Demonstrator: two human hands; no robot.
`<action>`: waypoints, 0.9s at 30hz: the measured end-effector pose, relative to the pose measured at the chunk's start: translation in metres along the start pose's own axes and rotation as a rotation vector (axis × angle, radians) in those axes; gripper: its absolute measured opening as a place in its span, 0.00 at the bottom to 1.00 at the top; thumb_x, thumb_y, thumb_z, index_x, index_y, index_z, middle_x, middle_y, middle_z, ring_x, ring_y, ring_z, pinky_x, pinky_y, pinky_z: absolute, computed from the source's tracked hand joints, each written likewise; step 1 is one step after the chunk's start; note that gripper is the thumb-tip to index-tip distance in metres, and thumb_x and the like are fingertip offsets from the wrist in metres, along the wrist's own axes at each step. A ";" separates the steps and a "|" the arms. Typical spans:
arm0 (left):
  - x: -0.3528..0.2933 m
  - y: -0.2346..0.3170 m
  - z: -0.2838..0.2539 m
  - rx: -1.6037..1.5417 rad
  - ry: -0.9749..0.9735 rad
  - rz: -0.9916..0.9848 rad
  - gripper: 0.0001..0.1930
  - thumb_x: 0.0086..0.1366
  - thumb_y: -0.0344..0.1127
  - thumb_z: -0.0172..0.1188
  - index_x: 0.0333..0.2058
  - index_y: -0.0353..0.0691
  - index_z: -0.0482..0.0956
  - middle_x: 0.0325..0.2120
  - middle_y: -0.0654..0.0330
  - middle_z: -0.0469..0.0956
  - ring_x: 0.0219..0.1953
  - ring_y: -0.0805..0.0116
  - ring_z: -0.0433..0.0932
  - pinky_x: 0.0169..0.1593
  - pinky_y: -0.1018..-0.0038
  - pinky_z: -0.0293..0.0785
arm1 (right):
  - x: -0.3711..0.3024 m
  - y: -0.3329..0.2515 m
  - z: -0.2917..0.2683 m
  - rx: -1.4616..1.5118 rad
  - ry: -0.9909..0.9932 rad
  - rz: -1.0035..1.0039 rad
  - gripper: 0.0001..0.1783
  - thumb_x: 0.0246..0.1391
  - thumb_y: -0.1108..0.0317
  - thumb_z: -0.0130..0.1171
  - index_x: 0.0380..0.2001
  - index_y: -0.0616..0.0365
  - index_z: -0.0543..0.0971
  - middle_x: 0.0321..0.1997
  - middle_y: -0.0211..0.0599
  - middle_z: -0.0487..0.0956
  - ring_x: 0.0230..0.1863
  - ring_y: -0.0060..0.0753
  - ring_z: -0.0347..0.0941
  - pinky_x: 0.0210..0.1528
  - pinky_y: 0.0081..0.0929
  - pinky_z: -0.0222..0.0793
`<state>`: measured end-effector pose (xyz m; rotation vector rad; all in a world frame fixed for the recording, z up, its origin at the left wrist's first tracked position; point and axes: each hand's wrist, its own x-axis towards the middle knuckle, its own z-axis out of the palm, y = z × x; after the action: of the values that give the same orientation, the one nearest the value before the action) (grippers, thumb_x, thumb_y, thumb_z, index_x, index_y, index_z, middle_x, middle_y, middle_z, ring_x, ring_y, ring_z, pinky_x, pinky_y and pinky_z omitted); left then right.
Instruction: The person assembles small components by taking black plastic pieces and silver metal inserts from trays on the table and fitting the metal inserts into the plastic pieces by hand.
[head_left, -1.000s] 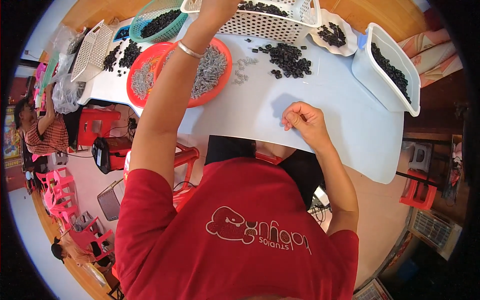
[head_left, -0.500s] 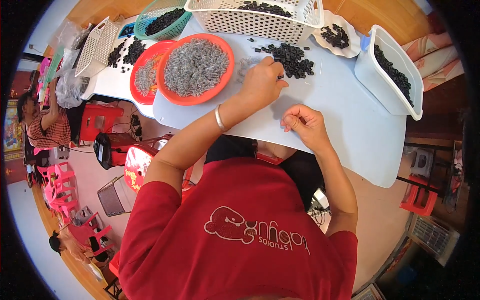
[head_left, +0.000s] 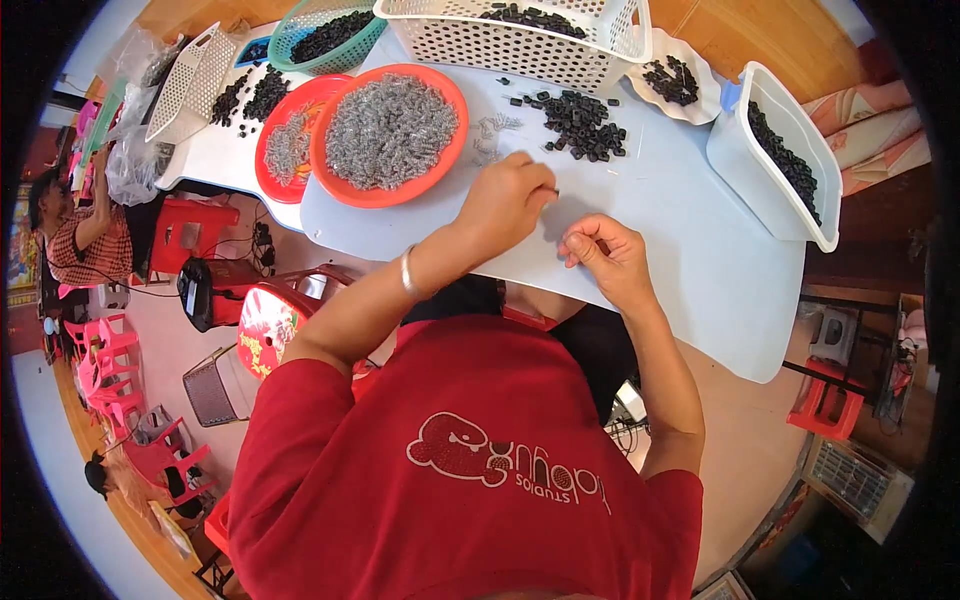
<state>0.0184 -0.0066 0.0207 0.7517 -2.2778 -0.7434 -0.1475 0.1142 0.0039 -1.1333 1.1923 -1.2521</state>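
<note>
My left hand, with a silver bangle on its wrist, hovers over the pale blue tabletop. Its thumb and fingers are pinched together; whatever lies between them is too small to name. My right hand is close beside it, near the table's front edge, thumb against curled fingers, with any held thing hidden. Beyond my hands lie a heap of small black parts and some loose metal springs. A red bowl of metal springs stands left of my left hand.
Along the far side are a white perforated basket, a green basket and a fluted dish. A pale tub of black parts stands at right. A second red bowl sits left. Another person is at far left.
My left hand has come back from the heap of black parts toward me and nearer my right hand. The right hand stays almost in place. The view has shifted slightly.
</note>
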 end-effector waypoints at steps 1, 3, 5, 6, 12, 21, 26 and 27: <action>-0.011 0.001 -0.004 -0.002 0.003 -0.003 0.05 0.55 0.26 0.63 0.30 0.35 0.78 0.26 0.54 0.76 0.27 0.57 0.78 0.30 0.66 0.74 | 0.001 0.000 0.002 0.003 0.016 0.002 0.07 0.59 0.68 0.59 0.32 0.62 0.77 0.29 0.30 0.79 0.27 0.17 0.71 0.31 0.17 0.69; -0.030 0.000 -0.009 -0.718 -0.153 -0.523 0.04 0.60 0.24 0.60 0.34 0.32 0.76 0.28 0.57 0.79 0.29 0.66 0.80 0.32 0.73 0.77 | 0.003 -0.002 0.008 0.008 0.058 0.012 0.07 0.59 0.68 0.59 0.33 0.62 0.77 0.29 0.31 0.80 0.27 0.17 0.71 0.31 0.17 0.69; -0.039 -0.007 -0.018 -0.949 -0.167 -0.532 0.06 0.62 0.22 0.59 0.37 0.31 0.74 0.31 0.58 0.79 0.32 0.71 0.80 0.36 0.75 0.80 | 0.007 -0.007 0.012 0.009 0.096 0.028 0.07 0.59 0.69 0.58 0.34 0.63 0.77 0.30 0.32 0.80 0.27 0.18 0.71 0.32 0.17 0.69; -0.040 -0.010 -0.021 -1.090 -0.136 -0.543 0.07 0.61 0.21 0.60 0.37 0.32 0.74 0.31 0.59 0.79 0.32 0.71 0.80 0.36 0.74 0.80 | 0.013 -0.011 0.013 -0.009 0.116 0.066 0.06 0.59 0.70 0.58 0.35 0.63 0.77 0.30 0.32 0.80 0.27 0.18 0.71 0.32 0.17 0.69; -0.042 -0.012 -0.016 -1.167 0.015 -0.484 0.09 0.57 0.19 0.64 0.37 0.32 0.77 0.31 0.61 0.80 0.32 0.74 0.79 0.38 0.78 0.78 | 0.047 -0.011 0.023 -0.276 0.265 0.036 0.06 0.56 0.74 0.58 0.36 0.62 0.80 0.29 0.32 0.79 0.26 0.19 0.70 0.31 0.21 0.69; -0.044 -0.019 -0.023 -1.190 0.006 -0.483 0.09 0.57 0.20 0.63 0.38 0.32 0.79 0.32 0.61 0.79 0.35 0.73 0.79 0.42 0.77 0.78 | 0.106 -0.004 0.017 -1.039 0.251 -0.479 0.06 0.45 0.75 0.64 0.30 0.60 0.81 0.25 0.38 0.74 0.29 0.42 0.73 0.31 0.35 0.69; -0.045 -0.019 -0.023 -1.225 0.060 -0.456 0.11 0.55 0.19 0.66 0.38 0.33 0.81 0.28 0.65 0.78 0.32 0.78 0.78 0.38 0.81 0.76 | 0.109 -0.007 0.019 -1.110 0.187 -0.535 0.06 0.45 0.76 0.63 0.29 0.61 0.78 0.27 0.39 0.74 0.30 0.43 0.72 0.32 0.36 0.69; -0.046 -0.018 -0.023 -1.250 0.073 -0.442 0.11 0.55 0.19 0.65 0.38 0.33 0.81 0.29 0.64 0.77 0.32 0.77 0.78 0.39 0.81 0.77 | 0.109 -0.008 0.019 -1.143 0.171 -0.585 0.06 0.46 0.76 0.62 0.30 0.61 0.77 0.28 0.40 0.74 0.30 0.43 0.72 0.32 0.36 0.69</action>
<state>0.0696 0.0044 0.0060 0.5893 -1.1405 -1.9807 -0.1326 0.0047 0.0108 -2.3664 1.8655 -1.0466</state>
